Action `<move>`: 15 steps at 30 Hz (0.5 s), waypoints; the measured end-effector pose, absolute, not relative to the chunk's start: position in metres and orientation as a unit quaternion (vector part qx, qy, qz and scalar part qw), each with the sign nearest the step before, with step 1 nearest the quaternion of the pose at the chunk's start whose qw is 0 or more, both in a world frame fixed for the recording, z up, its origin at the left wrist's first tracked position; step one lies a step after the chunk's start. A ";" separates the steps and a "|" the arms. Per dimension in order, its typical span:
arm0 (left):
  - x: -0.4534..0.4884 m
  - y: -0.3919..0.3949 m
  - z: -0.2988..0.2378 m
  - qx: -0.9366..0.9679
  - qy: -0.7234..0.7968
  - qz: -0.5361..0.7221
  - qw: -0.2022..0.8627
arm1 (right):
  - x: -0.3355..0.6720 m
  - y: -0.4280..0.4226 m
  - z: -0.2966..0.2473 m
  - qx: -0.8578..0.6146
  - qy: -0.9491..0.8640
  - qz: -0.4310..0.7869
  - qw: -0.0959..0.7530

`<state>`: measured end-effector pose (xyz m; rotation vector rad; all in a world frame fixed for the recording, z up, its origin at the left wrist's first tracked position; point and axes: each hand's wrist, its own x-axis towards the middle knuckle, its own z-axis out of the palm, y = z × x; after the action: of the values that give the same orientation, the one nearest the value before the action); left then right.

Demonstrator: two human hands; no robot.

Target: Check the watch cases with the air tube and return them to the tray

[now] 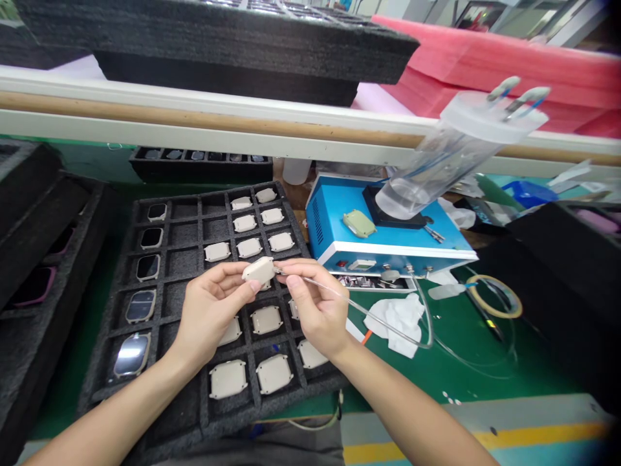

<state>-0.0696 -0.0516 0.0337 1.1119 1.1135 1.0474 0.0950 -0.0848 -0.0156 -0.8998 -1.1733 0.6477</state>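
Observation:
My left hand [208,307] pinches a beige smartwatch case [259,270] between thumb and fingers, above a black foam tray [182,265]. Closed around the metal-looking end of a clear thin tube [373,316], my right hand [320,310] brings that tip to the case's right side. Whether the tip touches or enters the case is too small to tell. Beneath both hands, the tray's cells hold several similar beige cases [266,319]. Down its left column lie several watches with dark screens [140,306]. My hands and forearms hide part of the tray.
A blue machine [330,213] stands behind on the right, carrying a clear cylinder [422,175] and a greenish watch case [359,223]. White tissue [400,320] and a tape roll [497,294] lie on the green mat. Foam trays [58,239] are stacked at left; a shelf [204,133] crosses behind.

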 end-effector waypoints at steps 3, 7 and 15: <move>-0.069 -0.053 0.032 0.479 0.477 0.447 0.585 | 0.095 -0.085 -0.015 -0.405 -0.526 0.287 0.691; -0.070 -0.054 0.034 0.496 0.477 0.447 0.572 | 0.095 -0.086 -0.014 -0.407 -0.538 0.271 0.686; -0.098 0.034 0.052 0.625 0.587 0.400 0.323 | 0.096 -0.093 -0.017 -0.434 -0.511 0.270 0.691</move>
<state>-0.0976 0.0341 0.0521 1.6399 1.5404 1.0505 0.0962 -0.0925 -0.0168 -0.9708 -1.1434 0.6042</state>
